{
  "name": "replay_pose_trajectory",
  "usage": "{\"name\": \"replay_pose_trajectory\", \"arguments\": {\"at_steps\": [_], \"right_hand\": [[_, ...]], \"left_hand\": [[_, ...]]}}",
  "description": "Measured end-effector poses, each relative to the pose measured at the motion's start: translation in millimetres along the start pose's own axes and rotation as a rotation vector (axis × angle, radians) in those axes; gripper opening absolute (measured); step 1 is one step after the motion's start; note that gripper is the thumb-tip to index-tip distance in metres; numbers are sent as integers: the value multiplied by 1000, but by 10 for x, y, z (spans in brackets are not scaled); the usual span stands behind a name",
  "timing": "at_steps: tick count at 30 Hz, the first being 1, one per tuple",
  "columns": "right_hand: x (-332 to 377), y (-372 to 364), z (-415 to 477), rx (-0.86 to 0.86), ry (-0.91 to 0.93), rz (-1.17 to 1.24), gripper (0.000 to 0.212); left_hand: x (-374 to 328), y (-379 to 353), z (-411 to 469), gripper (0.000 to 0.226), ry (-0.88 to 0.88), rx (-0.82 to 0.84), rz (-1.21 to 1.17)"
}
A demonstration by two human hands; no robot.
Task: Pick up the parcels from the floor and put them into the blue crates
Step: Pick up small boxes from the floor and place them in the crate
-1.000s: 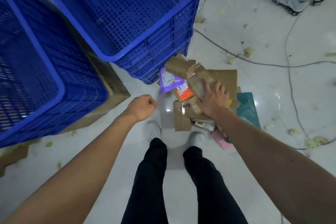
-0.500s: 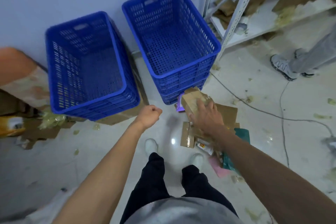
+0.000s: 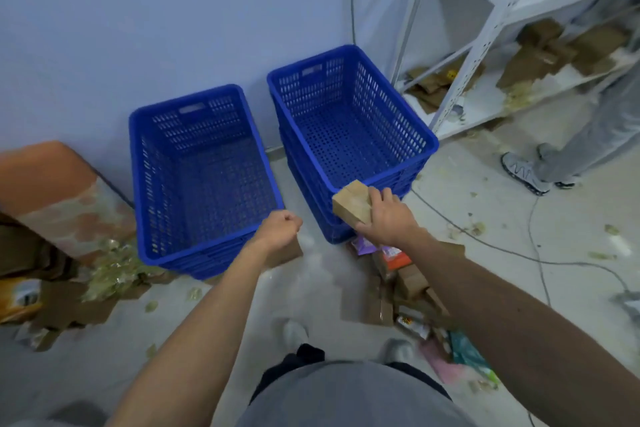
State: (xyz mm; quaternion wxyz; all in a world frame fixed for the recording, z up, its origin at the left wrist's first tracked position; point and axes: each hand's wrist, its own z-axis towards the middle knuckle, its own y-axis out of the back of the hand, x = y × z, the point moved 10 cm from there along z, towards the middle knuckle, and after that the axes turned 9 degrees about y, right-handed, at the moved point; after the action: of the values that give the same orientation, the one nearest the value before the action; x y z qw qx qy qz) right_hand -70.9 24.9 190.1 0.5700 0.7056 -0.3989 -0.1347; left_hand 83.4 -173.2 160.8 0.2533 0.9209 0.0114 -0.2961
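My right hand (image 3: 388, 215) grips a small brown cardboard parcel (image 3: 351, 206) and holds it in the air at the near rim of the right blue crate (image 3: 420, 135). That crate is empty and stands stacked on others. The left blue crate (image 3: 145, 184), also empty, stands beside it against the wall. My left hand (image 3: 278, 230) is curled into a fist with nothing in it, in front of the gap between the crates. A pile of parcels (image 3: 405, 282), brown, purple, orange and teal, lies on the floor under my right forearm.
A white metal shelf rack (image 3: 460, 87) with cardboard scraps stands at the right. Another person's legs and a grey shoe (image 3: 524, 172) are beside it. A cable (image 3: 502, 248) runs across the floor. Torn cardboard and yellowish packing scraps (image 3: 107, 274) litter the left side.
My right hand has lifted the brown parcel off the pile and up to the right crate's rim. I have straightened up, so the crates look farther away. The left fist has stayed curled.
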Motion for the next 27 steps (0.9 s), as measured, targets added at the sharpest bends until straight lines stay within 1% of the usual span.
{"name": "replay_pose_trajectory", "arguments": {"at_steps": [3, 7, 11, 14, 19, 23, 25, 27], "right_hand": [[130, 95, 71, -2, 10, 8, 91], [198, 251, 141, -36, 16, -61, 95], [148, 346, 254, -51, -1, -65, 95], [46, 416, 366, -64, -19, -76, 94], [-172, 439, 651, -50, -27, -91, 94], [-324, 408, 1047, -85, 42, -153, 95], [-425, 373, 1301, -59, 77, -179, 95], [-538, 319, 1595, -11, 107, -175, 94]], "left_hand": [[-85, 271, 48, 16, -46, 9, 18], [-214, 471, 146, 22, -81, 13, 31], [-372, 507, 195, 25, -93, 40, 17], [-487, 455, 270, 32, -80, 59, 3], [-681, 230, 452, 24, -94, 106, 36], [-760, 43, 745, 22, -49, 138, 82], [-809, -45, 913, 21, -8, 161, 84], [-890, -92, 1098, 25, 24, 144, 90]]}}
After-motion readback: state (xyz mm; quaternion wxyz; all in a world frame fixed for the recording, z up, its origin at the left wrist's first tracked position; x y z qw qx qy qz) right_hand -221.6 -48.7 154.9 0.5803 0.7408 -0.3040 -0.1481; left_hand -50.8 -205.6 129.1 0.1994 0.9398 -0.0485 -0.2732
